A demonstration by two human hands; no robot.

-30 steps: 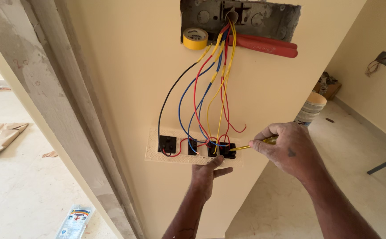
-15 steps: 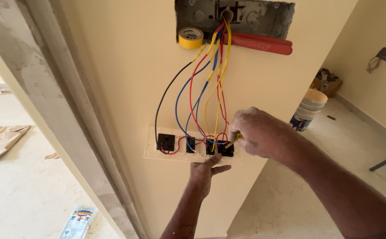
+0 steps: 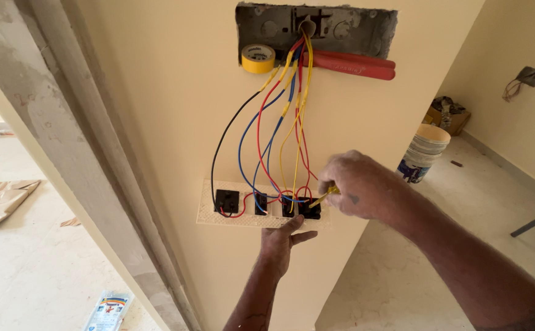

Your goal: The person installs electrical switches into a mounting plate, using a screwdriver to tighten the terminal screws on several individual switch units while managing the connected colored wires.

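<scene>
A white switch plate point(image 3: 209, 202) hangs face-down against the cream wall, showing several black switch backs point(image 3: 227, 200). Red, blue, yellow and black wires point(image 3: 261, 138) run from it up into a grey metal wall box point(image 3: 341, 27). My left hand point(image 3: 282, 242) holds the plate from below, fingers on its lower edge. My right hand point(image 3: 359, 184) grips a yellow-handled screwdriver point(image 3: 324, 196), its tip at the rightmost black switch back point(image 3: 309, 210).
A yellow tape roll point(image 3: 258, 58) and red-handled pliers point(image 3: 356, 64) rest on the wall box's lower lip. A white bucket point(image 3: 424, 152) stands on the floor to the right. A grey door frame point(image 3: 65, 153) runs down the left, with a small packet point(image 3: 108, 311) on the floor.
My right hand with the screwdriver moved left from beside the plate onto the rightmost switch back. My left hand stayed under the plate.
</scene>
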